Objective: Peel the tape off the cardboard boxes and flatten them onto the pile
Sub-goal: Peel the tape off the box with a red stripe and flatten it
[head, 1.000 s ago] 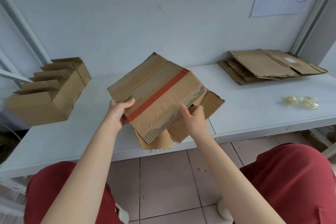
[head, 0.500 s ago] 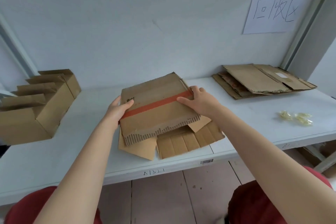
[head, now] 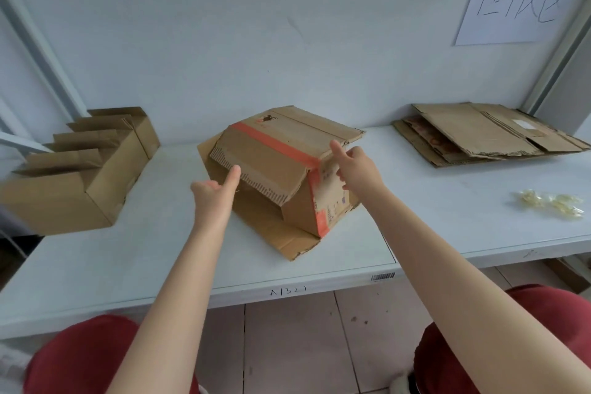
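The brown cardboard box with an orange-red strip of tape (head: 281,169) stood half collapsed in the middle of the white table (head: 128,249), resting on its own spread lower flaps. The tape (head: 271,141) ran across the top panel and down the right side, so it was not yet peeled off. The left hand (head: 212,201) held nothing; its forefinger was stretched out and touched the ragged near edge of the top flap. The right hand (head: 359,171) was also loose and empty, its forefinger reaching toward the right top edge, and I could not tell if it touched.

In my judgement, the danger was in pressing down too early. With the tape binding the panels, the box would probably buckle or tear and not fold flat. As neither hand gripped it, a pull on the tape could also drag the box over the smooth table. The pile of flattened brown cardboard sheets (head: 479,137) lay well apart, at the back right.
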